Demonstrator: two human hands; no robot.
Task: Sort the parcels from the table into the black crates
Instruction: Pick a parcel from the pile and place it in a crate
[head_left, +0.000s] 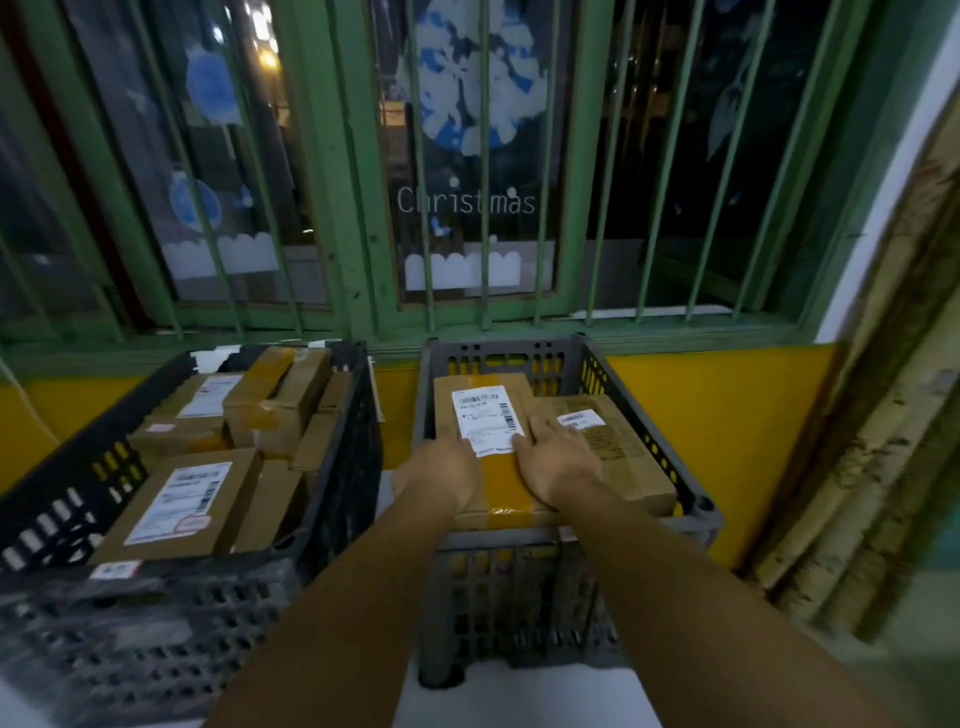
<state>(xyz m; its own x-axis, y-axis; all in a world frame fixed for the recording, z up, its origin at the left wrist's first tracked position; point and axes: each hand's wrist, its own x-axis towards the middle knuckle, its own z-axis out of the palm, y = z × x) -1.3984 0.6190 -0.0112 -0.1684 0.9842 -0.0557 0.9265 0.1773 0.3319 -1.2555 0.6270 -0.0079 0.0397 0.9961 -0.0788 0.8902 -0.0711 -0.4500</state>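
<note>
Two bare forearms in view; no sleeves, both uncovered to frame edge; left hand (441, 475) bare; right hand (558, 460) bare; fingers ringless.

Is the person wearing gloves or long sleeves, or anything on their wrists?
No gloves: the left hand and right hand are both bare. No sleeves show either; both forearms are uncovered as far back as the picture's bottom edge. I can see no watch, bracelet or ring on the wrists and fingers that show, though the picture is dim and a little blurry.
</note>
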